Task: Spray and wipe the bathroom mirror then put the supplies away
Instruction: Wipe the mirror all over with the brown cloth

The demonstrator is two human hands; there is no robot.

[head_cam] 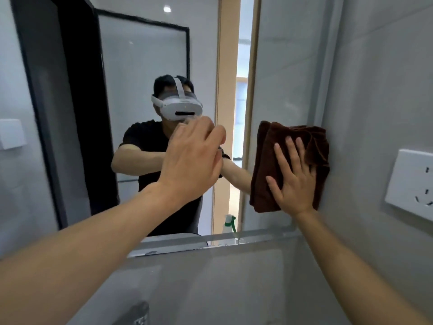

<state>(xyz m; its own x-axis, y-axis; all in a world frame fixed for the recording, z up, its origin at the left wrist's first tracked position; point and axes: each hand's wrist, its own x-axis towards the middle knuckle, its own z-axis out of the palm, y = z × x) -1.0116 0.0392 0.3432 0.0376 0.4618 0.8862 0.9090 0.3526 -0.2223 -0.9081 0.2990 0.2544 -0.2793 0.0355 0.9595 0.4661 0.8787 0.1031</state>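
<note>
Right grip (295,177) flat on brown cloth (264,165), pressed against mirror (140,66).

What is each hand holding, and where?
The right hand presses the cloth flat against the mirror, palm on its lower middle, with no closed grip. The left hand holds nothing.

A single head-worn camera looks forward and slightly down, straight at the mirror (145,127) from close range, near enough that both outstretched forearms reach the glass. The mirror fills the middle and left of the frame, its lower edge crossing below centre. Right of the mirror lies grey wall with a white socket (411,184), and below it, the wall.
</note>
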